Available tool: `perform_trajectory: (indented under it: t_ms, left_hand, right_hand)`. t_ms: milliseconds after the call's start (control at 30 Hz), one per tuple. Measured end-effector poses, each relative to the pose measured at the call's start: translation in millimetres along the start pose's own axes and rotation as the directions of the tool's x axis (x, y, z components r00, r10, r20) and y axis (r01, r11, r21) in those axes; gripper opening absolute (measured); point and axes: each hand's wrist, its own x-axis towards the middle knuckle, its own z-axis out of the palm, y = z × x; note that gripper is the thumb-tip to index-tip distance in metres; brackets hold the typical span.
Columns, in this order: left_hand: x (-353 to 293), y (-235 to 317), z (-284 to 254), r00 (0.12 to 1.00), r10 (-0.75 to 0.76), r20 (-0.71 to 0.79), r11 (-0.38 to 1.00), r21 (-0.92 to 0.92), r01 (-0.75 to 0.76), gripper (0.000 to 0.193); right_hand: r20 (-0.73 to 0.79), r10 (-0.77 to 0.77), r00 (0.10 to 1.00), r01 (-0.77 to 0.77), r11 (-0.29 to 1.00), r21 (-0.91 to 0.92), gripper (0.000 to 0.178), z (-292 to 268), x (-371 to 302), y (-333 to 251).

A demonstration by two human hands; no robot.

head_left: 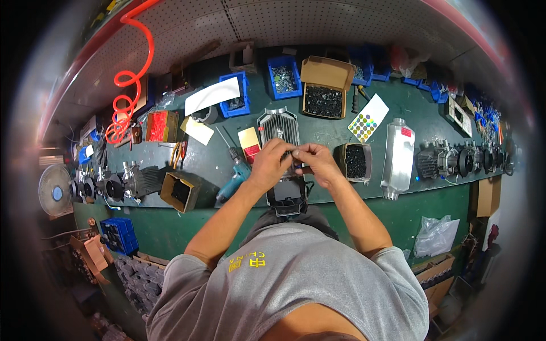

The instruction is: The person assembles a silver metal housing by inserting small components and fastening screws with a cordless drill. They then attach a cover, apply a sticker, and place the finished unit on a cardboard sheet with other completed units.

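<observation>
A finned metal motor housing (278, 124) stands on the bench right in front of me, with a black box-shaped part (287, 196) at its near end. Over the middle of it my left hand (272, 163) is closed, its fingertips bent down and pressed together. Close beside it my right hand (316, 162) pinches with thumb and forefinger. The fingertips of both hands nearly meet, and whatever small thing lies between them is hidden. To the left lies a teal power drill (233, 181) with a long bit. A carton of small black parts (356, 161) stands right of my right hand.
Behind the housing are an open carton of black parts (324, 101) and a blue bin of screws (284, 78). A sticker sheet (368, 118) and a silver housing (398, 159) lie to the right. Motors (142, 181) line the left. A coiled red hose (126, 79) hangs at upper left.
</observation>
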Motion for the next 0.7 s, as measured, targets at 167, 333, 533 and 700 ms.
perform_trajectory:
  t_ms: [167,333,533,700]
  left_hand:
    - [3.5,2.2,1.2,0.999,-0.053,0.002,0.976,-0.21,0.052,0.026]
    - [3.1,-12.8,4.3,0.999,0.008,0.041,0.99,-0.14,-0.002,0.028]
    - [26.5,-2.3,-6.5,0.979,0.156,0.131,0.968,0.175,-0.178,0.018]
    - [47.6,-9.6,-6.7,0.944,0.071,0.322,0.923,0.338,-0.184,0.016]
  right_hand:
    - [0.095,0.07,0.993,-0.085,0.983,0.163,0.016,-9.3,5.1,2.2]
    - [0.14,0.097,0.985,-0.126,0.969,0.212,0.015,-15.2,11.4,7.8]
    - [-0.029,0.108,0.994,-0.108,0.994,0.002,0.011,-18.8,23.0,-6.9]
    - [-0.079,-0.032,0.996,0.02,0.989,-0.145,0.012,-19.1,35.6,-12.2]
